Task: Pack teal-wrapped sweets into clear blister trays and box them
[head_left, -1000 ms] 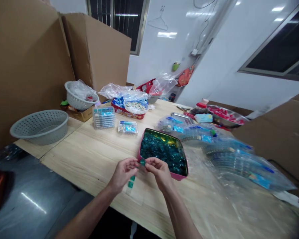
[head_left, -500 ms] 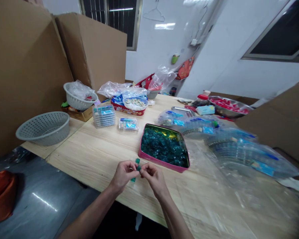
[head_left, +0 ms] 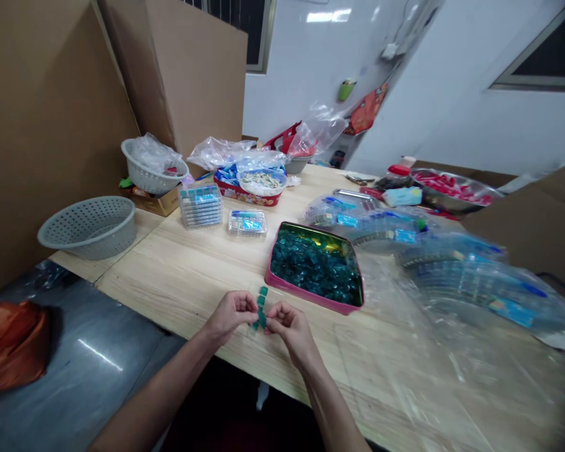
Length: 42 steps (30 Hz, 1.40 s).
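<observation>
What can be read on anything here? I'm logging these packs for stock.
No word, brand or number can be read.
Blue labels on the stacked clear plastic boxes: too small to read.
Blue label on the single clear box: too small to read.
Blue labels on the bagged packs: blurred.
Printing on the red tray: too small to read.
Teal pieces: no marks can be made out.

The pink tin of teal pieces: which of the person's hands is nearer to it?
The right hand is nearer, just below the front edge of the pink tin. The left hand is farther off, below and left of the tin's corner.
</observation>
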{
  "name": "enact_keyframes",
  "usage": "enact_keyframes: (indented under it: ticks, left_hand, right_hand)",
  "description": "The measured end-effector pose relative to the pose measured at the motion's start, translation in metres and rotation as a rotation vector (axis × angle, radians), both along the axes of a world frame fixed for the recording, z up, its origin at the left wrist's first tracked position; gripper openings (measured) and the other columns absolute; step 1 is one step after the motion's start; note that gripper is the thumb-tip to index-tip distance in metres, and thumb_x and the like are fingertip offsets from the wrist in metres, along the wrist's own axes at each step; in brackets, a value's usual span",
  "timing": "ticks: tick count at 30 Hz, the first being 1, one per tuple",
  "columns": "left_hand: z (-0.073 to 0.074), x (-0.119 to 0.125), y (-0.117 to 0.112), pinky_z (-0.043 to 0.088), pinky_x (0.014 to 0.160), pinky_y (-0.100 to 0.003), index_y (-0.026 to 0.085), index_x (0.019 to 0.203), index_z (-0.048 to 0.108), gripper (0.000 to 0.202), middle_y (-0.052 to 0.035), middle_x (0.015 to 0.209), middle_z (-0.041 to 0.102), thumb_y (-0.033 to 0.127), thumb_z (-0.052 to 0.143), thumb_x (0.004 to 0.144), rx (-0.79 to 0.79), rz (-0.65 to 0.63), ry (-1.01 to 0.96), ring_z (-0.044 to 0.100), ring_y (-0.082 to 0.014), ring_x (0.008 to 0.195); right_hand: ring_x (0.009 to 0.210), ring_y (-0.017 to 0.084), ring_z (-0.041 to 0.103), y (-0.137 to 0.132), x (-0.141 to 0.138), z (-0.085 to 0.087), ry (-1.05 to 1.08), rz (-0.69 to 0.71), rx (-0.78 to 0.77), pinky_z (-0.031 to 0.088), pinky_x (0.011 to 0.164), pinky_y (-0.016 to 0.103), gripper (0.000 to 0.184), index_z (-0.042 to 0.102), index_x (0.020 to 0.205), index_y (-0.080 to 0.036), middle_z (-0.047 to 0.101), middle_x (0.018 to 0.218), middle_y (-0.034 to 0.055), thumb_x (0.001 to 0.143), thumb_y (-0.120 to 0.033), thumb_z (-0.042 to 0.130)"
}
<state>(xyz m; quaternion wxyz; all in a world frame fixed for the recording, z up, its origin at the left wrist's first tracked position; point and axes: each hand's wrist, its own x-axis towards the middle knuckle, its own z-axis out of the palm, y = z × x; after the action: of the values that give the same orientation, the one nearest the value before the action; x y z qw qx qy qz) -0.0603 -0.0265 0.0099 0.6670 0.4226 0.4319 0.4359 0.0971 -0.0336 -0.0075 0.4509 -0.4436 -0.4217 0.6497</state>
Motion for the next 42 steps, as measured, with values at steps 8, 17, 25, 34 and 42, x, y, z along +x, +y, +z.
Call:
enact_keyframes:
  ticks: [8, 17, 25, 34, 42]
  left_hand:
    - [-0.017, -0.013, -0.017, 0.037, 0.055, -0.02, 0.013, 0.064, 0.057, 0.013, 0.0023, 0.057, 0.054, 0.004, 0.05, 0.06, 0.188, -0.069, 0.557, 0.049, -0.0097, 0.055]
    - [-0.024, -0.004, -0.03, 0.04, 0.068, -0.027, 0.015, 0.074, 0.062, 0.024, -0.005, 0.073, 0.062, 0.001, 0.045, 0.066, 0.473, -0.121, 1.128, 0.057, -0.0181, 0.074]
    - [-0.014, -0.01, -0.034, 0.044, 0.075, -0.029, 0.015, 0.076, 0.06, 0.025, -0.007, 0.078, 0.061, -0.001, 0.045, 0.064, 0.606, -0.179, 1.171, 0.056, -0.0204, 0.081]
    - [-0.02, -0.017, -0.043, 0.046, 0.078, -0.031, 0.014, 0.078, 0.06, 0.019, -0.008, 0.084, 0.062, 0.002, 0.045, 0.073, 0.709, -0.28, 1.118, 0.056, -0.0203, 0.084]
    - [0.008, -0.037, -0.039, 0.041, 0.096, -0.038, 0.017, 0.099, 0.064, 0.025, -0.0115, 0.112, 0.063, 0.012, 0.051, 0.078, 0.665, -0.162, 0.986, 0.054, -0.0244, 0.11]
  right_hand:
    - [0.048, 0.01, 0.046, -0.015, -0.007, -0.019, -0.43, 0.18, 0.171, 0.034, 0.047, 0.02, 0.005, 0.052, 0.063, -0.018, 0.051, 0.053, -0.0033, 0.067, -0.018, 0.051]
    - [0.053, 0.014, 0.05, -0.018, -0.017, -0.022, -0.873, 0.124, 0.447, 0.034, 0.054, 0.023, 0.015, 0.054, 0.067, -0.018, 0.055, 0.057, 0.0002, 0.074, -0.012, 0.043]
    - [0.066, 0.015, 0.056, -0.023, -0.009, -0.014, -0.846, 0.145, 0.607, 0.041, 0.061, 0.023, 0.024, 0.06, 0.071, -0.018, 0.058, 0.072, 0.0037, 0.08, -0.008, 0.041]
    - [0.069, 0.016, 0.058, -0.025, -0.015, -0.023, -0.841, 0.167, 0.709, 0.046, 0.065, 0.025, 0.024, 0.061, 0.075, -0.019, 0.06, 0.074, 0.0042, 0.086, -0.008, 0.042]
    - [0.093, 0.025, 0.055, -0.067, -0.001, -0.011, -0.912, 0.374, 0.854, 0.046, 0.081, 0.037, 0.026, 0.058, 0.106, -0.019, 0.06, 0.102, 0.0108, 0.081, -0.026, 0.06]
